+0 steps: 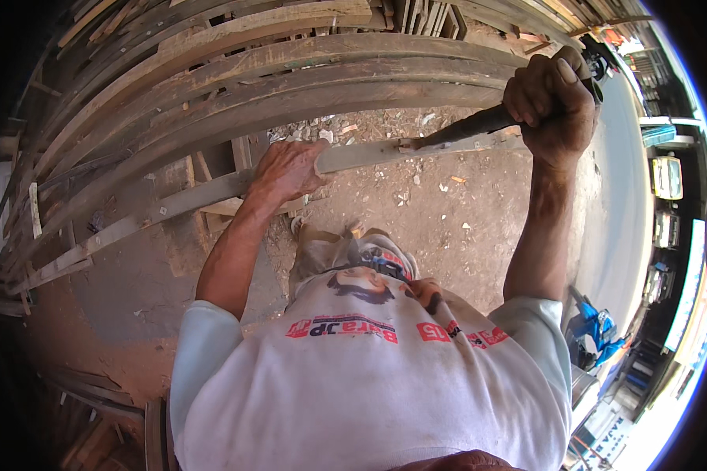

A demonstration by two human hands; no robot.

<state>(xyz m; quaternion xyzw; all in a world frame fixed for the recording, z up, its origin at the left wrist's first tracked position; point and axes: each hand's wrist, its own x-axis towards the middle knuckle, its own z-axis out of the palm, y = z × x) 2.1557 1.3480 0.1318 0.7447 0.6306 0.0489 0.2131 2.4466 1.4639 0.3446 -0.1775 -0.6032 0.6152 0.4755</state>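
My left hand [288, 171] is closed round a long, narrow wooden beam [369, 155], which runs from the lower left across in front of me to the right. Raised at the upper right, my right hand [554, 102] grips a dark, tapered bar [475, 125] in a fist. The bar slants down to the left, and its narrow end meets or overlaps the beam beside a small brownish piece on the beam's upper face. Whether it actually touches cannot be told. Part of the bar is hidden inside my fist.
Several long boards [314, 98] lie side by side beyond the beam. Wood chips litter the dirt floor [432, 208]. More timber [102, 392] is stacked at lower left. To the right runs a paved road [624, 204] with vehicles [668, 179] and a blue object [597, 326].
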